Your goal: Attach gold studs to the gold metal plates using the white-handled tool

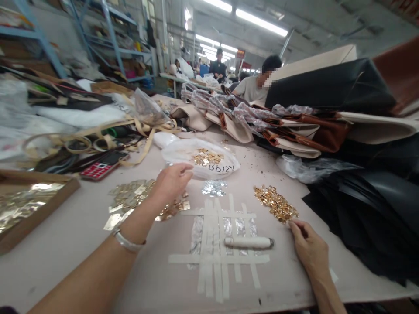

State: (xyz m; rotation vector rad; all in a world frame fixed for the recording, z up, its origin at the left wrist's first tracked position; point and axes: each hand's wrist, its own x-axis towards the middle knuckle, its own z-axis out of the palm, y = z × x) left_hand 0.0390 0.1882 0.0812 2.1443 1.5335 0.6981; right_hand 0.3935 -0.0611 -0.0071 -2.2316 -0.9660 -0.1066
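My left hand reaches forward over a spread of flat gold metal plates, its fingers curled together at the edge of a white plastic bag that holds small gold fittings. What the fingers pinch is hidden. My right hand rests on the table with fingers bent, its fingertips at the near edge of a pile of small gold hardware. Between the hands lies a white cylindrical tool on a grid of tape strips. A bracelet is on my left wrist.
A cardboard tray of shiny gold pieces sits at the left. A red calculator and loose straps lie behind it. Stacked leather bags and black material crowd the right. Other people work at the back.
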